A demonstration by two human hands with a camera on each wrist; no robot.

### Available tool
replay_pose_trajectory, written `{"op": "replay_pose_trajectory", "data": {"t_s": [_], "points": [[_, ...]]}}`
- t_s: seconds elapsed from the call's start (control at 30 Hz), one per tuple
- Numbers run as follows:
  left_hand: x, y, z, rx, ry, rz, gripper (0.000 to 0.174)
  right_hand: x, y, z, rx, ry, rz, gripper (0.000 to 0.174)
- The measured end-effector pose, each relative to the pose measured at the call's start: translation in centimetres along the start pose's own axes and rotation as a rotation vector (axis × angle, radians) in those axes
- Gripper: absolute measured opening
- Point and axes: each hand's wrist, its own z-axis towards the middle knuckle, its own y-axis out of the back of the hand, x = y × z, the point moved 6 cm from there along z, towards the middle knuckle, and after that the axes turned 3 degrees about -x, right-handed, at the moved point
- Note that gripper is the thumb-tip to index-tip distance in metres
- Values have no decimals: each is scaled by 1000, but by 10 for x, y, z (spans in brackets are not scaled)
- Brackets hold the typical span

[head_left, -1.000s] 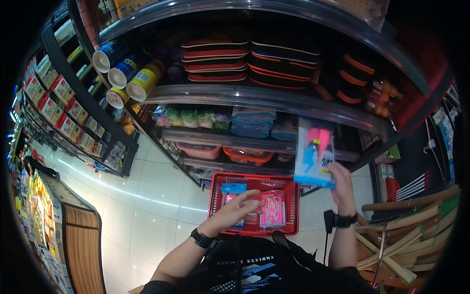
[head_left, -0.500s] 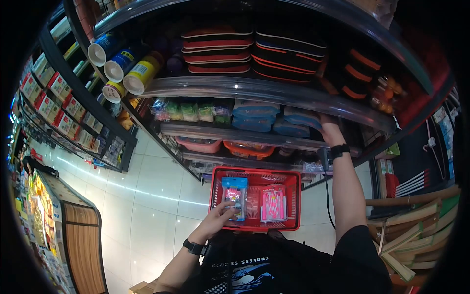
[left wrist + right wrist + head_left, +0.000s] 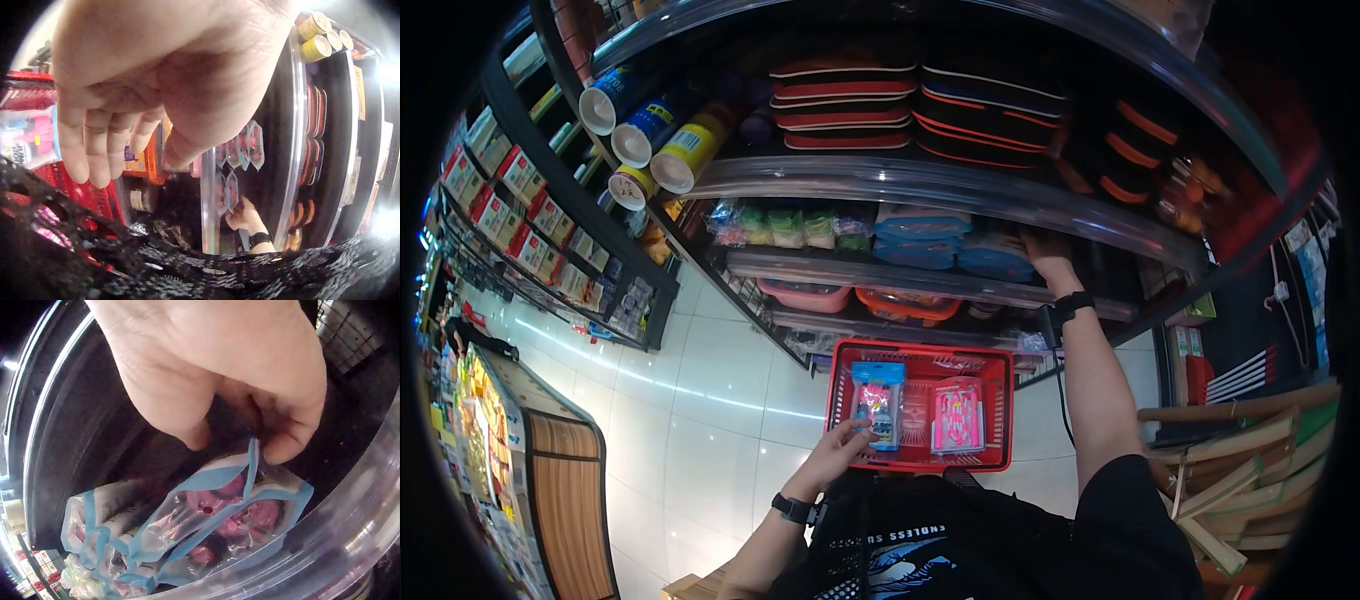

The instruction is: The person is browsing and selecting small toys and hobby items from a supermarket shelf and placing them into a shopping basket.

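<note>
In the head view my left hand (image 3: 837, 452) hangs loosely bent over the near left edge of a red basket (image 3: 920, 345), beside a blue-topped packet (image 3: 878, 405) of pink items; whether it touches is unclear. A second pink packet (image 3: 957, 418) lies at the basket's right. My right hand (image 3: 1048, 262) reaches into a lower shelf at blue-edged packets (image 3: 992, 262). The right wrist view has that hand (image 3: 231, 369) above clear packets (image 3: 215, 494) with pink contents, thumb and fingers apart, fingertips at one packet's blue edge.
A clear shelf lip (image 3: 920, 180) runs above the reaching hand, with striped cases (image 3: 845, 105) over it. Tubes (image 3: 690, 155) stick out at upper left. Orange and pink tubs (image 3: 805, 295) sit below. Cardboard strips (image 3: 1250, 480) lean at right.
The blue-edged packet my right hand held went from above the basket into the shelf, and the fingers have loosened from it. My left hand moved left and down beside the blue-topped packet.
</note>
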Motion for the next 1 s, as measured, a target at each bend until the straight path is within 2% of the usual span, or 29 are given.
{"op": "replay_pose_trajectory", "data": {"t_s": [0.1,0.17,0.27,0.37,0.4,0.5,0.6,0.83,0.93,1.0], "points": [[-1,-2,-2,-2,5,4,50,7,18,-26,-33,92,77,51],[0,-1,-3,-20,0,-3,50,-16,9,-54,-40,-118,559,63],[9,2,-3,-23,20,-5,49,16,26,-84,38,-68,400,66],[10,-1,-3,2,29,56,48,27,28,-78,66,-50,255,68],[10,-3,-3,5,31,65,47,32,29,-76,-30,64,237,70],[12,-7,1,18,30,76,48,23,18,-74,-12,-21,126,71],[15,-8,-1,30,31,77,49,21,14,-74,-28,3,78,72],[15,-6,-10,-15,46,56,50,16,12,-72,-1,52,161,71],[18,-6,-10,-17,49,49,51,20,14,-72,-88,131,186,62],[20,-6,-10,-23,46,44,50,19,12,-74,-78,45,175,54]]}}
